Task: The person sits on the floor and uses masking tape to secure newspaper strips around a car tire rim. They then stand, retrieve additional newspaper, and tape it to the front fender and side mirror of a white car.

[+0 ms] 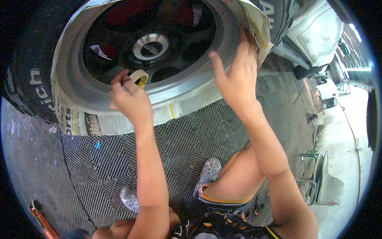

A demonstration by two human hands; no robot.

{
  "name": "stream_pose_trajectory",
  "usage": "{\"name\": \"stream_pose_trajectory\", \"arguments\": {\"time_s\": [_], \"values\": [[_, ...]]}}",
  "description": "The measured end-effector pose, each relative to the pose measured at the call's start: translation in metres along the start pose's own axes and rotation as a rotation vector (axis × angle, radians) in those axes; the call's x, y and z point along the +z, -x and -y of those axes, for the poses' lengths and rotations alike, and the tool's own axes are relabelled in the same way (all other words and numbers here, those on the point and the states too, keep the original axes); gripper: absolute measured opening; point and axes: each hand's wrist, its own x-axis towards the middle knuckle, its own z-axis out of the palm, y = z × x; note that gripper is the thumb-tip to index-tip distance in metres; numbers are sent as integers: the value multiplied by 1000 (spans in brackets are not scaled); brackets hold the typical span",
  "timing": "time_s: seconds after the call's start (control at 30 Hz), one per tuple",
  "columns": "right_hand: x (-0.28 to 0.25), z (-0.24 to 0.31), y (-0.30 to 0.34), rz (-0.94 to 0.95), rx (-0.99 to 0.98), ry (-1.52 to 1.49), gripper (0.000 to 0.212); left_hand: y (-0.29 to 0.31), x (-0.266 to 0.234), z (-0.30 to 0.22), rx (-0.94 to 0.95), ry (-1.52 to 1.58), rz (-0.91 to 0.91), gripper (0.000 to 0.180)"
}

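A large wheel fills the upper part of the view, with a silver rim (167,92), dark spokes and a round centre cap (150,48). Strips of newspaper (115,124) ring the rim and cover part of the black tire (30,79). At the rim's lower part, my left hand (130,97) pinches a roll of masking tape (140,75), pale outside with a yellow inner core. My right hand (238,77) lies with fingers stretched along the rim's right side, touching its edge by the paper; its thumb is spread apart. The fingertips there are in shadow.
Below lies a ribbed grey tile floor (179,135), with my clog-shod feet (209,171) close beneath the wheel. An orange tool-like object (41,221) lies at the lower left. To the right stand a white vehicle (314,36), chairs (330,185) and a pale wall (354,135).
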Motion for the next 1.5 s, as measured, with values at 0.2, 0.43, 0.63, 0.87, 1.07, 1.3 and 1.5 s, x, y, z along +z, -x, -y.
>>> {"name": "stream_pose_trajectory", "arguments": {"time_s": [0.2, 0.43, 0.63, 0.87, 1.07, 1.3, 1.5], "values": [[-63, 1, 15, 370, -363, -111, 61, -4, -9, -3, -45, 281, 85, 14], [-93, -40, 24, 354, -345, -422, 29, 23, -31, -28, -314, 332, 459, 12], [-60, -82, 60, 207, -197, -645, 22, 31, -39, -46, -254, 172, 674, 17], [-17, -98, 113, 299, 44, -907, 18, 17, -54, -46, -211, -179, 1072, 25], [28, -61, 166, 629, 300, -1094, 34, 67, -51, -36, -468, -6, 1262, 30], [54, -62, 193, 415, 258, -1105, 27, 94, -56, -21, -405, -30, 1370, 35], [59, -59, 212, 397, 286, -1055, 25, 107, -60, -13, -385, 106, 1434, 46]]}}
